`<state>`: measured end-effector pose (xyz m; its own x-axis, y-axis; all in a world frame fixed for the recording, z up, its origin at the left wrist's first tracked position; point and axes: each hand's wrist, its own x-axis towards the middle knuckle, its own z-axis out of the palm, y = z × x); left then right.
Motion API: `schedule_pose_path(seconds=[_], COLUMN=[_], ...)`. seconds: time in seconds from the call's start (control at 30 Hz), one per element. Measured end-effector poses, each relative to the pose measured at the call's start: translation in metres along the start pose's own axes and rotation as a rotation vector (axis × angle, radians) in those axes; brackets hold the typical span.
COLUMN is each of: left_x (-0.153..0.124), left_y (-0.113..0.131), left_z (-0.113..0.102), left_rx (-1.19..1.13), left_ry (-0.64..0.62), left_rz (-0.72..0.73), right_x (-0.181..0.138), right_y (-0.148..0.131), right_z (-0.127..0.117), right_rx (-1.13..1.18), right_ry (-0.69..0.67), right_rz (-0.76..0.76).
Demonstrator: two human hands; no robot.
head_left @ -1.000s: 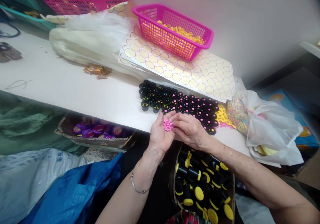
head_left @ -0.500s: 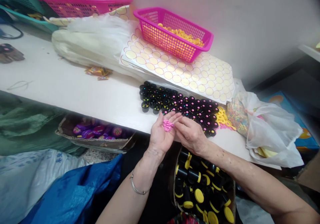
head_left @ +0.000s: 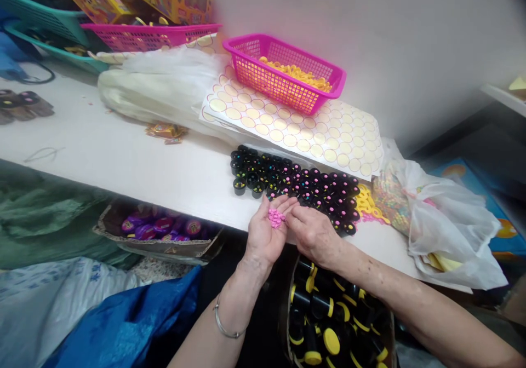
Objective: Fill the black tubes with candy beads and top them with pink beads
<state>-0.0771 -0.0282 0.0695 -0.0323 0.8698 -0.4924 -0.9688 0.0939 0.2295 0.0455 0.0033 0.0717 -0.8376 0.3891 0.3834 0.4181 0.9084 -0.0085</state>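
My left hand [head_left: 265, 234] lies palm up, cupped under a small heap of pink candy-like pieces [head_left: 276, 218]. Thumb and fingers of my right hand [head_left: 310, 231] are pinched together at the left fingers, right beside the heap. Whatever is in that pinch is too small to make out. Just beyond both hands, small black cups [head_left: 316, 179] stand in tight rows on the white table [head_left: 197, 187]. Many cups at the right show a pink piece inside; those at the left show yellow and other coloured bits.
A pink basket [head_left: 283, 86] of yellow rings stands on sticker sheets [head_left: 263, 119] behind the cups. Plastic bags [head_left: 444, 220] lie at the right. Below the table edge are a box of black, yellow-capped containers [head_left: 331, 340] and a carton of purple packs [head_left: 160, 225].
The whole view has shifted, so the table and baskets sit lower in the picture. Both hands keep nearly the same pose, the right still pinching beside the left palm.
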Motion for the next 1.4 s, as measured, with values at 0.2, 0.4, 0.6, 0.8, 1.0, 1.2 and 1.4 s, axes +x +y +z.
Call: schedule_pose_path(seconds=[0.2, 0.4, 0.6, 0.8, 1.0, 1.2, 1.4], left_x=[-0.001, 0.000, -0.001, 0.000, 0.000, 0.000, 0.000], left_y=[-0.001, 0.000, 0.001, 0.001, 0.001, 0.003, 0.003], left_z=[0.001, 0.000, 0.001, -0.002, -0.004, -0.004, -0.005], left_rx=[-0.014, 0.003, -0.012, -0.037, -0.006, 0.010, 0.011], left_ry=[-0.001, 0.010, 0.000, -0.062, -0.042, -0.034, -0.034], left_rz=[-0.001, 0.037, 0.037, 0.013, -0.017, -0.031, -0.037], right_x=[0.002, -0.003, 0.002, 0.034, 0.093, 0.123, 0.128], right_y=[-0.013, -0.018, -0.012, 0.027, 0.103, 0.113, 0.105], right_z=[0.008, 0.021, 0.012, -0.014, 0.009, 0.020, 0.017], right_rx=[-0.059, -0.166, -0.039, 0.433, 0.263, -0.120, -0.243], right_ry=[0.102, 0.105, 0.039, 0.030, -0.085, -0.460, -0.575], right_rz=[0.230, 0.129, 0.124, 0.305, 0.447, 0.456, 0.396])
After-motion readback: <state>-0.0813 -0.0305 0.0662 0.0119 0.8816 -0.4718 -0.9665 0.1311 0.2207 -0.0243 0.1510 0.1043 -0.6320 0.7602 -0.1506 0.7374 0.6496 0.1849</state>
